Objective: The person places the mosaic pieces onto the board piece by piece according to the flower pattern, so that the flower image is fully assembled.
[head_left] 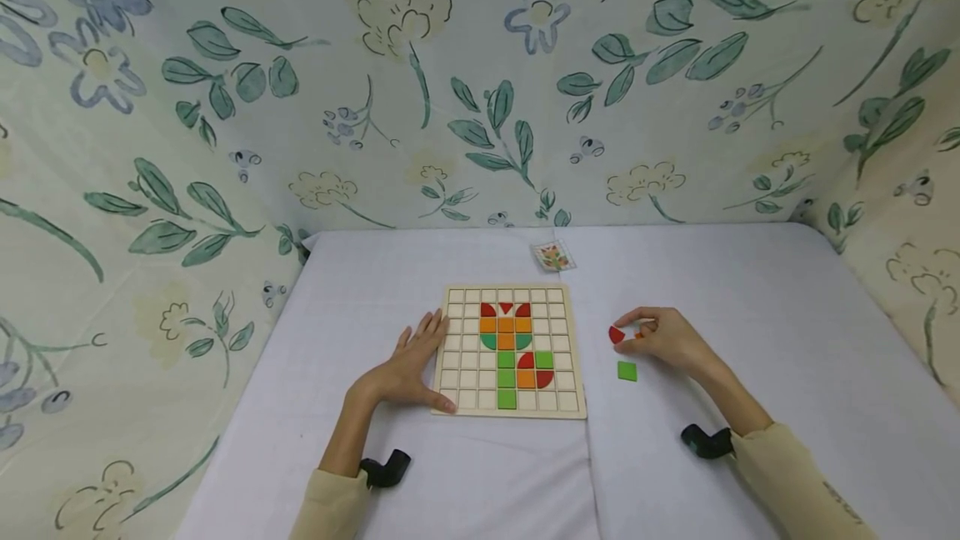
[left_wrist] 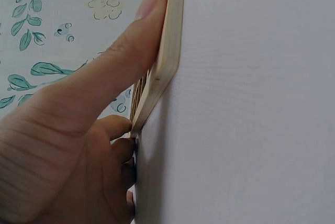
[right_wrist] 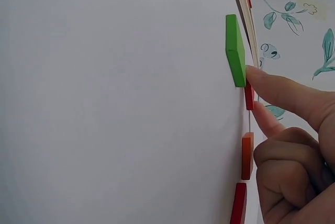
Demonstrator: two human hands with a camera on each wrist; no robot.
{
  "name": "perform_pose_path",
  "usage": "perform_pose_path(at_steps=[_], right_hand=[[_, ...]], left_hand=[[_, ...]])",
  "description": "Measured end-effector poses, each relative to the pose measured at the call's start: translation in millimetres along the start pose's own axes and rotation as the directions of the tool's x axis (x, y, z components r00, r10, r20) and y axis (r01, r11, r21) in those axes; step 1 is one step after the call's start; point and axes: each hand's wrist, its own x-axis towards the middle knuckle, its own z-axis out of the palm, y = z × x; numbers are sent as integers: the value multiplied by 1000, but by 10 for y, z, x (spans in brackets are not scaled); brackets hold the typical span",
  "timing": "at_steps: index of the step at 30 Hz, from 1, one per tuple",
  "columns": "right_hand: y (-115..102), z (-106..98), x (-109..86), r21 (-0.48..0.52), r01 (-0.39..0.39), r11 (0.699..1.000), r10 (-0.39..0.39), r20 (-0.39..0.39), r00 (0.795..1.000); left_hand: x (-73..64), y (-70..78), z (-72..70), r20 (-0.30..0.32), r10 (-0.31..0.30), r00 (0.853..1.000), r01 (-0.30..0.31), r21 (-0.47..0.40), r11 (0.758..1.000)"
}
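Observation:
A wooden grid board holds red, orange and green pieces laid out like a flower. My left hand rests along its left side, fingers spread and the thumb lying on the near left corner. Right of the board, my right hand pinches a red quarter-circle piece between thumb and index finger, at table level. A green square piece lies just nearer. An orange piece and another red piece sit by the curled fingers in the right wrist view, mostly hidden in the head view.
Behind the board lies a small transparent-edged card with a flower picture. White cloth covers the table, with a seam running down right of the board. A floral curtain stands around the back and sides.

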Motion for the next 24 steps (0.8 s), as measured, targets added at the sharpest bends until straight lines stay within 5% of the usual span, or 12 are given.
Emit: perform_pose_path(at_steps=[13, 24], right_hand=[[-9, -46, 37, 15, 66, 998, -67, 97, 993], [-5, -97, 89, 35, 12, 999, -16, 102, 995]], left_hand=[[5, -9, 0, 1, 2, 1000, -2, -8, 1000], [4, -3, -6, 1, 0, 1000, 0, -12, 1000]])
